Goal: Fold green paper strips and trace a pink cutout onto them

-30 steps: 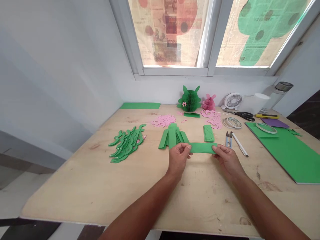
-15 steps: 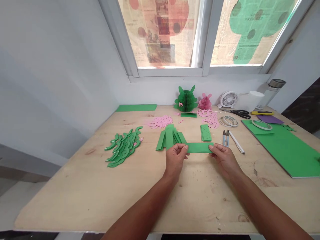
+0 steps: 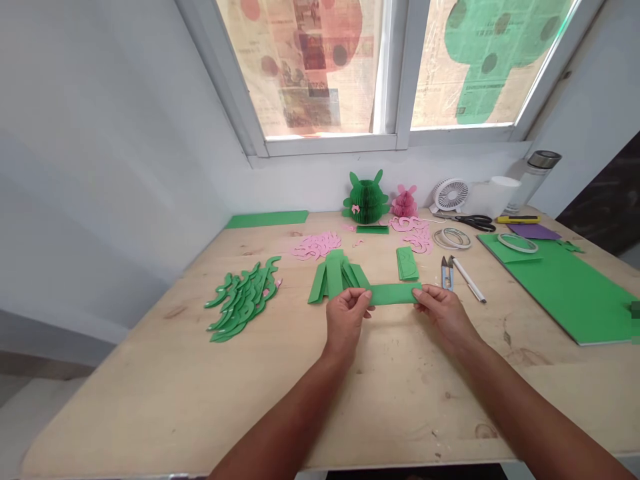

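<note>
A green paper strip [image 3: 395, 294] is stretched level between my two hands, above the wooden table [image 3: 280, 393]. My left hand [image 3: 347, 317] pinches its left end between thumb and fingers. At the right end, the thumb and fingers of my right hand [image 3: 443, 310] are closed on the paper. Just behind my left hand lies a fanned stack of green paper strips [image 3: 334, 272]. Beyond the held strip is a folded green paper piece [image 3: 407, 263] with drawn lines. Blue thread snips [image 3: 447, 273] and a white pen [image 3: 469, 280] lie behind my right hand.
Green paper cutouts [image 3: 243, 303] are heaped at left, pink cutouts [image 3: 317, 245] farther back. Green [image 3: 367, 200] and pink [image 3: 404, 201] paper figures stand by the wall near a small fan [image 3: 450, 195]. Black scissors [image 3: 475, 222], tape rolls [image 3: 456, 238] and green sheets [image 3: 575, 287] lie right.
The view has shifted slightly, so everything sits a little farther left. Both hands keep the same hold on the green strip.
</note>
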Available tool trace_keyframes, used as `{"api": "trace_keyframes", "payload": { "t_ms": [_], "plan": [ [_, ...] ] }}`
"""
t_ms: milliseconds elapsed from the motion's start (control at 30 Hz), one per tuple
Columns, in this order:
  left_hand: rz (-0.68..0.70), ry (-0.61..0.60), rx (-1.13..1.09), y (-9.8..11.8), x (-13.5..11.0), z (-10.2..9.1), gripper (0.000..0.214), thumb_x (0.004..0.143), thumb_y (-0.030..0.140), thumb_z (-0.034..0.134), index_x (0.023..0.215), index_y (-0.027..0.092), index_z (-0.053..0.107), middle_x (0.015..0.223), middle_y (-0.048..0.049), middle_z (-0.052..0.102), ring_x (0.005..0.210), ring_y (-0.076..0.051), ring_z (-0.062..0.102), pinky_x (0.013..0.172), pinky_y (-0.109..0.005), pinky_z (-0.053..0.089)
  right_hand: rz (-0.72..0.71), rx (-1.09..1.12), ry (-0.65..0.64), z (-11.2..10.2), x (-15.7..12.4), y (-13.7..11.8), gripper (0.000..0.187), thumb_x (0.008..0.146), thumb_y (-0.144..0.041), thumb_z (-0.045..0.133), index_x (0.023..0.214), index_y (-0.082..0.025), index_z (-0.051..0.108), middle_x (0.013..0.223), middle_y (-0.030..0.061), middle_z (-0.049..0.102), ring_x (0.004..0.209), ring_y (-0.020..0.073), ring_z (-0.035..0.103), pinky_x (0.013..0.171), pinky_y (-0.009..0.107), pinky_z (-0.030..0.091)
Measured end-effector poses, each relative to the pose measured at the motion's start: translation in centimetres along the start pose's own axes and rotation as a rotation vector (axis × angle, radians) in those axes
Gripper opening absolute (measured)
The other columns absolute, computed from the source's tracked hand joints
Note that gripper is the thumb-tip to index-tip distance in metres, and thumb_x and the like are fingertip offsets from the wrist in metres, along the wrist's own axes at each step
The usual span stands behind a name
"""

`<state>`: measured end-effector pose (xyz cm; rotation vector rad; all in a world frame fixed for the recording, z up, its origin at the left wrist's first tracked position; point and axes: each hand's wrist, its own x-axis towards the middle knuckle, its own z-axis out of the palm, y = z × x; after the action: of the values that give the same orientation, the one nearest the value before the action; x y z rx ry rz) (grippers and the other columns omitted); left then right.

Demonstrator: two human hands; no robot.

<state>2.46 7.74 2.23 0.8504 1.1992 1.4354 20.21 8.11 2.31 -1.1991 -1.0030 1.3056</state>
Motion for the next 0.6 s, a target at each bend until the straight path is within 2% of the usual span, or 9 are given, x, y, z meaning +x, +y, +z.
{"api": "trace_keyframes", "payload": {
  "t_ms": [233,600],
  "plan": [
    [0.011,0.004,0.012,0.12,-0.15,-0.02,0.025,0.062,0.036,0.076,0.068,0.013,0.065,0.056,0.0004,0.061,0.051,-0.012,0.057,0.050,-0.022,0.044,-0.007,-0.016,0.009,0.22,-0.02,-0.21,0.041,0.056,-0.055,0.080,0.056,-0.019,0.059,0.056,-0.0013,0.048,0.061,0.0140,0.041,0.061,0.028,0.034],
    [0.035,0.001,0.040,-0.10,0.00,-0.28,0.029,0.062,0.039,0.077,0.070,0.013,0.066,0.057,-0.0001,0.061,0.052,-0.013,0.058,0.051,-0.023,0.046,-0.029,-0.043,0.005,0.18,0.07,0.14,0.037,0.061,-0.053,0.076,0.059,-0.020,0.061,0.057,-0.0013,0.049,0.059,0.0133,0.040,0.060,0.028,0.033]
  ]
}}
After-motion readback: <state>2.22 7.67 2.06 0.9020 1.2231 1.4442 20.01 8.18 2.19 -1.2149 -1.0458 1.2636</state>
